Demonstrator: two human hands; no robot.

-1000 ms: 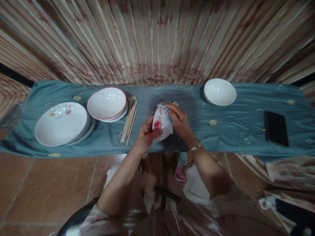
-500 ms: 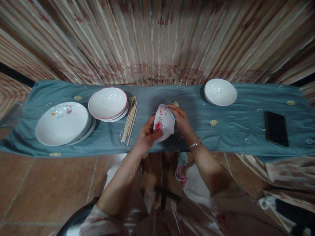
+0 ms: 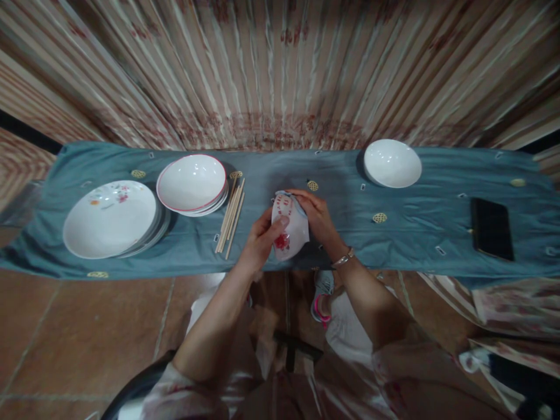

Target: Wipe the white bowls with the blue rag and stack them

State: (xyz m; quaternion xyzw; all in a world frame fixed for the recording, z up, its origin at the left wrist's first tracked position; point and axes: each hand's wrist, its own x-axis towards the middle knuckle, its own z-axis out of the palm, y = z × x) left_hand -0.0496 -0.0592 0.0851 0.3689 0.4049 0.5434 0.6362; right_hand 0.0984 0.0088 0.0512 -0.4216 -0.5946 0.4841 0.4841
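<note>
A white bowl (image 3: pixel 292 234) with red flowers and red lettering is held tilted on its side above the table's front edge. My left hand (image 3: pixel 261 236) grips its left side, thumb across the outer wall and fingers behind. My right hand (image 3: pixel 315 214) is closed at the bowl's far rim, pressing a thin pale-blue cloth (image 3: pixel 301 204) to it; most of the cloth is hidden by the hand and the bowl. To the left of my left hand lie several wooden chopsticks (image 3: pixel 230 219).
A stack of red-rimmed bowls (image 3: pixel 192 184) and a stack of floral plates (image 3: pixel 109 224) stand at left. One white bowl (image 3: pixel 392 164) sits at back right, and a black phone (image 3: pixel 491 228) lies far right. A blue-green cloth (image 3: pixel 415 233) covers the narrow table; a curtain (image 3: pixel 280 76) hangs behind.
The bowl has turned a little in my hands, its red flower now lower. My left thumb lies higher on the wall, and my right hand has shifted slightly left along the rim.
</note>
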